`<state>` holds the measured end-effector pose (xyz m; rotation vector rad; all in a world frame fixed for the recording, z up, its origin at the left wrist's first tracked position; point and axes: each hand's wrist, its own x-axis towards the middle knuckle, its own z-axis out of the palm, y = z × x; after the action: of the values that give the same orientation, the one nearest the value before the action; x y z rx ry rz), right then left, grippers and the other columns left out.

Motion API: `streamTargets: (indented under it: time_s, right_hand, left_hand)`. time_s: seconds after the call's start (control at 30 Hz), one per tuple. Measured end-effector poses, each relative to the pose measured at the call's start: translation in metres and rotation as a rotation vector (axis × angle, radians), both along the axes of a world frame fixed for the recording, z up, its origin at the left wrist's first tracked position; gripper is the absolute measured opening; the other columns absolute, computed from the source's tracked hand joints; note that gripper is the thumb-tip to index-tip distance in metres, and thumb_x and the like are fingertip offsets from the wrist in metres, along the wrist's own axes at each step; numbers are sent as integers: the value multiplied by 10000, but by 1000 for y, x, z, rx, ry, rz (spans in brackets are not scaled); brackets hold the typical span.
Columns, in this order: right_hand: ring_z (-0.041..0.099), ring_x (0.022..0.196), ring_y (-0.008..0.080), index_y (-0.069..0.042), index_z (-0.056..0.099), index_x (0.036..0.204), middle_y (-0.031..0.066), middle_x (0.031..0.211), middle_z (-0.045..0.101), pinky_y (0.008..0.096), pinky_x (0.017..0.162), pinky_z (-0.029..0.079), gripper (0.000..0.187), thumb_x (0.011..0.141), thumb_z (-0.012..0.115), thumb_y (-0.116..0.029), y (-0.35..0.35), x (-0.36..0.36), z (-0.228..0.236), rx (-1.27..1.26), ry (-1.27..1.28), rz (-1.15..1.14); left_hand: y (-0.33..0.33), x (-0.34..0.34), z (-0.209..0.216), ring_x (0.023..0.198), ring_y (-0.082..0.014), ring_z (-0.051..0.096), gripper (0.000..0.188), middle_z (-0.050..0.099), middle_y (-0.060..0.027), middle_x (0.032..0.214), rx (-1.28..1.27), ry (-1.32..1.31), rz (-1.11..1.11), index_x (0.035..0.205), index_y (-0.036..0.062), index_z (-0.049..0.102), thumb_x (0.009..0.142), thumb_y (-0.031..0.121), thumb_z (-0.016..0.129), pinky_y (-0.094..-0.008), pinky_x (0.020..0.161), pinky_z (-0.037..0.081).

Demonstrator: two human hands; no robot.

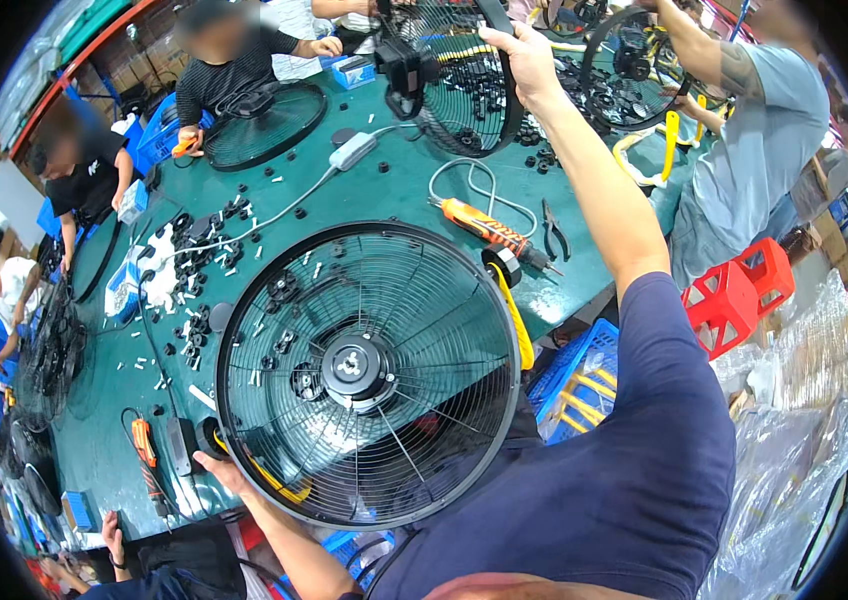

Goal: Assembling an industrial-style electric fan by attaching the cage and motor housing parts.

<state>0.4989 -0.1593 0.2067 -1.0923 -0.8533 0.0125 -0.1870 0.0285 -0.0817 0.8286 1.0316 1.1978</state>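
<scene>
A round black fan [359, 367] with a wire guard stands before me, its yellow side brackets [512, 315] fitted with black knobs. My left hand [229, 474] is closed at the fan's lower left edge by a knob [210, 436]; the guard's rim partly hides its grip. Raised at the far right, my right hand [527, 62] is closed on the rim of a second black fan [456, 92], holding it above the table. An orange-and-black electric screwdriver [484, 226] and black pliers [555, 232] lie between the two fans.
The green table [394, 185] carries scattered black knobs and white screws [169, 265], a white inline cord box [352, 152] and another orange screwdriver [144, 445]. Co-workers handle fans at the left and far sides. Red stools [722, 308] and a blue crate [584, 375] stand at right.
</scene>
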Motion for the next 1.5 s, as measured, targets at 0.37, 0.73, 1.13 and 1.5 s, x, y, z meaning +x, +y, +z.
streamTargets:
  time_s: [0.37,0.73,1.13,1.5]
  right_hand:
    - [620,690,148,-43,653,935,22,821,661,301,667,497,105,883,730,-91,-32,89,-39,289,282,-133]
    - [686,710,183,-74,646,1018,30,881,698,348,547,546,146,924,718,-161,-51,132,-69,347,579,-448]
    - [553,456,169,-85,569,1034,38,719,630,290,344,394,356,1025,574,-441,-76,110,-126,-23,583,-546]
    - [653,603,208,-5,599,1048,92,813,672,341,468,550,514,988,582,-515,-90,141,-160,-178,706,-347]
  left_hand:
    - [10,-22,-20,577,-171,537,785,631,-39,749,304,137,-88,1009,65,649,1014,726,225,-310,529,446]
    - [4,-17,-10,569,-158,518,743,587,-35,701,312,45,-182,1023,76,624,1031,703,225,-295,525,432]
    - [4,-13,-9,559,-170,528,781,618,-37,700,141,-43,-85,960,70,647,998,750,264,-306,503,427]
    - [-6,-10,31,645,-204,634,570,675,-71,774,157,8,-160,1060,42,651,1058,523,344,-324,590,524]
